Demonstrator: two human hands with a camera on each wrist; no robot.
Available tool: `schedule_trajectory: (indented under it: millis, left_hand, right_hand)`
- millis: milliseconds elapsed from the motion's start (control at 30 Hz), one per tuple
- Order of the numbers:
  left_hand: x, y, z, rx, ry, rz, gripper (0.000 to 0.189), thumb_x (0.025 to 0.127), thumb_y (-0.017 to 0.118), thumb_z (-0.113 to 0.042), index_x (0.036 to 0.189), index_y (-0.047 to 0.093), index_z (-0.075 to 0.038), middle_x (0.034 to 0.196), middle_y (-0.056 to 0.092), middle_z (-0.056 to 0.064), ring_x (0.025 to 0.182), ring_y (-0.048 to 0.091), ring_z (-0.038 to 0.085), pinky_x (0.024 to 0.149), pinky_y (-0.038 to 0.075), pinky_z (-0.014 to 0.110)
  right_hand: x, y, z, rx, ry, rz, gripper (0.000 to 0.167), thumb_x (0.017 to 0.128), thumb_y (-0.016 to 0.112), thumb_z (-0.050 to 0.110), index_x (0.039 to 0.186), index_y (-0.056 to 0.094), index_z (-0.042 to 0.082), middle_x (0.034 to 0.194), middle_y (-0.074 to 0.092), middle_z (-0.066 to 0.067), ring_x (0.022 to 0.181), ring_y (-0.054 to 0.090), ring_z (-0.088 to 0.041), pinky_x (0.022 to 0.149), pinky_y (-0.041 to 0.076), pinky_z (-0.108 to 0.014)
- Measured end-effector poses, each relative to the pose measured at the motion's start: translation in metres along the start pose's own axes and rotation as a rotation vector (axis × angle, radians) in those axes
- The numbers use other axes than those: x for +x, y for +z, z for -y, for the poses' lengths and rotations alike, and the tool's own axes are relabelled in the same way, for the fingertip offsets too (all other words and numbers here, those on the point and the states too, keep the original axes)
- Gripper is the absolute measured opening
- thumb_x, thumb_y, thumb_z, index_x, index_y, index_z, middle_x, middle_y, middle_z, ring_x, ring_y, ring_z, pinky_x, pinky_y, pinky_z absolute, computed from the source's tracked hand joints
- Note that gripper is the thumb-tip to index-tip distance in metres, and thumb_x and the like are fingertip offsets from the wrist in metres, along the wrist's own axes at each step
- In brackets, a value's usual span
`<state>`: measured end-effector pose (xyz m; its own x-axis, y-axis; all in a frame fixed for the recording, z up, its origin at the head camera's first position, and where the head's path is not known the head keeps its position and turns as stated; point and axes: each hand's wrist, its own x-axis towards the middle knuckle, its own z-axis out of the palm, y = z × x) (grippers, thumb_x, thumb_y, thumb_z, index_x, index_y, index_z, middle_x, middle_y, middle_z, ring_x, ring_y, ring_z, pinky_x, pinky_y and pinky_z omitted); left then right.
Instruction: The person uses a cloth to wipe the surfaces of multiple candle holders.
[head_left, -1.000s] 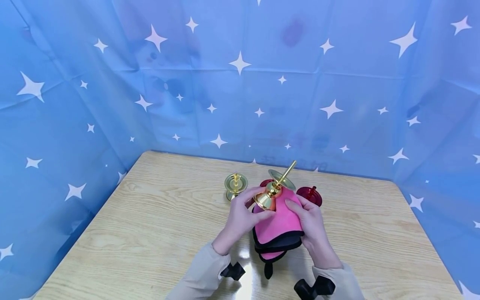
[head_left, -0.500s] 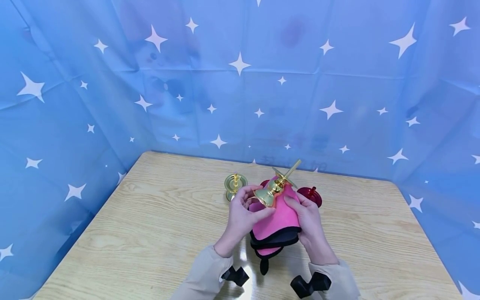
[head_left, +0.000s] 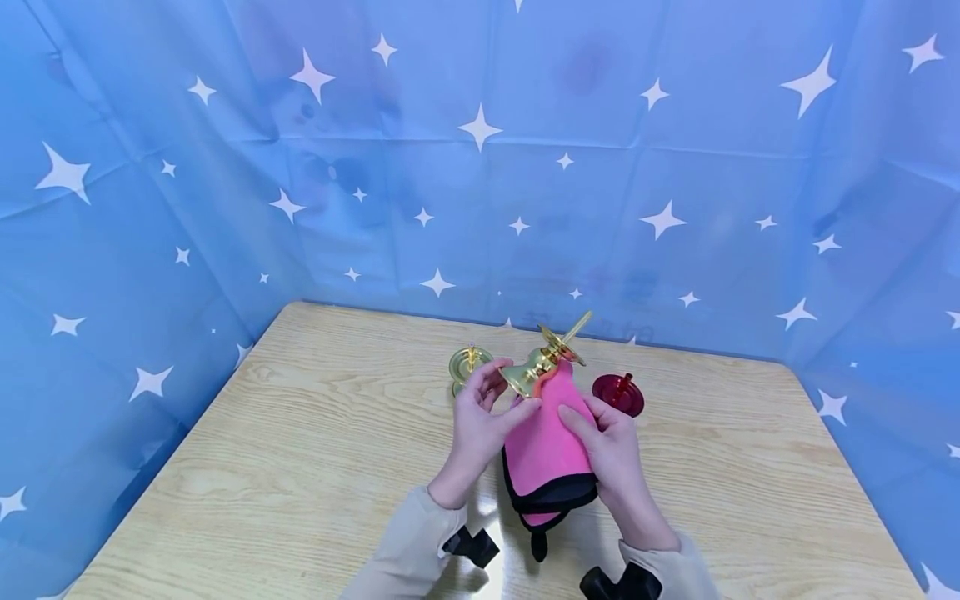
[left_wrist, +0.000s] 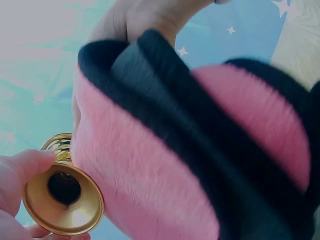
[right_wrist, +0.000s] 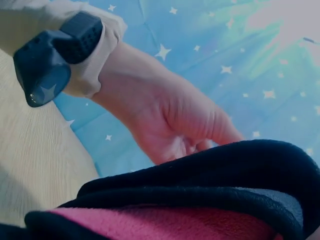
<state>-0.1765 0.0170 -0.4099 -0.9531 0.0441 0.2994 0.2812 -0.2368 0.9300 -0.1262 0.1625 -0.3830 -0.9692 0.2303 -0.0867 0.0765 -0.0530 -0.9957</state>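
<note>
My left hand (head_left: 480, 427) pinches the flared base of a gold candlestick (head_left: 543, 362), thumb on the near side. It is tilted, with its thin spike pointing up and to the right. In the left wrist view the hollow underside of the candlestick (left_wrist: 82, 212) faces the camera. A folded pink cloth (head_left: 551, 450) with black edging and a dark inner side is held by my right hand (head_left: 617, 454), thumb on top. The cloth's upper end lies against the candlestick's stem. The right wrist view shows the cloth (right_wrist: 150, 222) covering the fingertips.
A second gold candlestick (head_left: 465, 364) stands behind my left hand, partly hidden by it. To the right of the cloth is a red candlestick (head_left: 619, 395) with a wide dish. The wooden table (head_left: 300, 467) ends at a blue starry curtain (head_left: 480, 208).
Both hands have shifted slightly, taking the candlestick a little left and farther away. Its tilt and the cloth's lie have changed. A red thing seen behind the cloth earlier is now hidden.
</note>
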Motion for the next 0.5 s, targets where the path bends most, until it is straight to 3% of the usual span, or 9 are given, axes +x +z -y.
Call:
schedule_trajectory:
  millis: [100,233,500]
  left_hand:
    - [0.003,-0.002,0.001,0.012,0.019,-0.010,0.053,0.068,0.077,0.007,0.117,0.054,0.008,0.115,0.058,0.020,0.105,0.055,0.027,0.095,0.044,0.037]
    - [0.005,-0.004,0.000,-0.007,-0.011,-0.029,0.051,0.069,0.075,0.008,0.116,0.054,0.009,0.115,0.058,0.022,0.104,0.056,0.026,0.095,0.044,0.038]
    - [0.005,-0.004,-0.002,-0.042,-0.042,-0.048,0.050,0.070,0.075,0.008,0.115,0.053,0.010,0.115,0.058,0.024,0.104,0.056,0.027,0.094,0.044,0.034]
  right_hand:
    - [-0.004,0.000,0.004,-0.011,-0.057,0.014,0.034,0.088,0.063,0.006,0.118,0.059,-0.007,0.079,0.069,0.005,0.066,0.067,-0.012,0.060,0.054,-0.026]
    - [-0.005,-0.001,0.010,-0.009,-0.113,0.019,0.026,0.088,0.064,0.008,0.110,0.064,-0.004,0.078,0.069,0.001,0.063,0.067,-0.015,0.056,0.054,-0.028]
    - [0.000,0.000,0.008,0.024,-0.105,0.049,0.033,0.087,0.065,0.007,0.118,0.061,-0.004,0.087,0.070,0.003,0.070,0.068,-0.015,0.062,0.055,-0.029]
